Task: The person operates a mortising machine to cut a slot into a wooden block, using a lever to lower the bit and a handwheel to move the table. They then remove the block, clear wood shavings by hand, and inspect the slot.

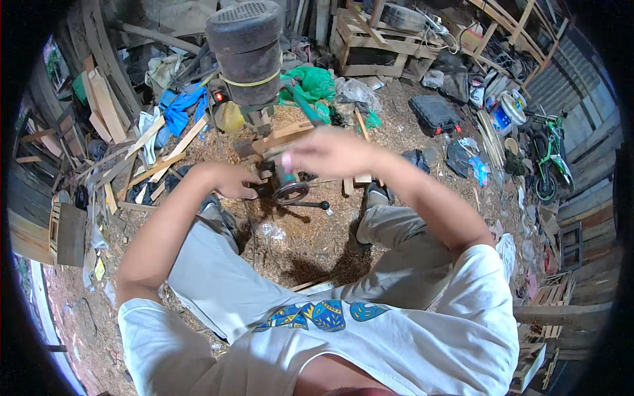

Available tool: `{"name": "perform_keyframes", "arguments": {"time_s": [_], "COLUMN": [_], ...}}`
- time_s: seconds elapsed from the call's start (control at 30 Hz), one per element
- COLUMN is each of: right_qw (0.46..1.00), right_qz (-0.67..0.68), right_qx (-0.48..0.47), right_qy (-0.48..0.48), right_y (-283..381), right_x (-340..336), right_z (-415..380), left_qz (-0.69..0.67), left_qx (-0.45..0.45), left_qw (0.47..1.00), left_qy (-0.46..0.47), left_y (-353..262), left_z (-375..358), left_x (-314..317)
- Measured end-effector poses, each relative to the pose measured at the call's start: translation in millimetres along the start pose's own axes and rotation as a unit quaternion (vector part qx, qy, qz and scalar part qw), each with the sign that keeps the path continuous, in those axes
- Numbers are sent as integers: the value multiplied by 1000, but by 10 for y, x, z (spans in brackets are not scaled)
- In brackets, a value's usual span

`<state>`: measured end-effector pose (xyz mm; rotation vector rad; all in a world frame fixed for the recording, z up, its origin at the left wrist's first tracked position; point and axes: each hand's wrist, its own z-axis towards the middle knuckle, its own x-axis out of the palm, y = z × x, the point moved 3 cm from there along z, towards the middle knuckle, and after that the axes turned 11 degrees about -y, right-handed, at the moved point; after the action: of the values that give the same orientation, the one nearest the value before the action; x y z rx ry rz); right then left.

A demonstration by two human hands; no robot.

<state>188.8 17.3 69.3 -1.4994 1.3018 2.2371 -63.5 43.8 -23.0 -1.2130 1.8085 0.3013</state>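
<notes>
A machine with a large dark motor [247,56] stands in front of me, a yellow band round its housing. Below the motor a piece of wood [284,136] lies across the machine. My left hand [231,181] is at the machine's left side, fingers bent against a dark part beside the handwheel [290,192]; what they hold, if anything, is hidden. Above the handwheel, my right hand [323,155] is raised near the wood and blurred by motion, its fingers not clearly seen. A lever with a black knob [324,205] sticks out to the right.
Wood strips [178,148] and a blue bag [179,109] lie at the left. Behind the machine is green plastic [314,84]. A black case [434,114] and a green bicycle [549,158] are at the right. Sawdust covers the ground [264,264] around my legs.
</notes>
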Motion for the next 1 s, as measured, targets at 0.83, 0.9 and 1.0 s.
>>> {"name": "perform_keyframes", "arguments": {"time_s": [0.83, 0.9, 1.0], "right_qw": [865, 852, 849], "right_qz": [249, 196, 186], "right_qx": [-132, -136, -94], "right_qy": [-416, -466, -485], "right_y": [-1205, -1222, -1269], "right_x": [-324, -210, -223], "right_z": [1629, 1683, 1866], "left_qz": [53, 62, 77], "left_qx": [32, 51, 41], "left_qw": [998, 996, 995], "left_qy": [26, 27, 38], "left_y": [-602, -601, -636], "left_z": [330, 368, 363], "left_x": [-12, 13, 38]}}
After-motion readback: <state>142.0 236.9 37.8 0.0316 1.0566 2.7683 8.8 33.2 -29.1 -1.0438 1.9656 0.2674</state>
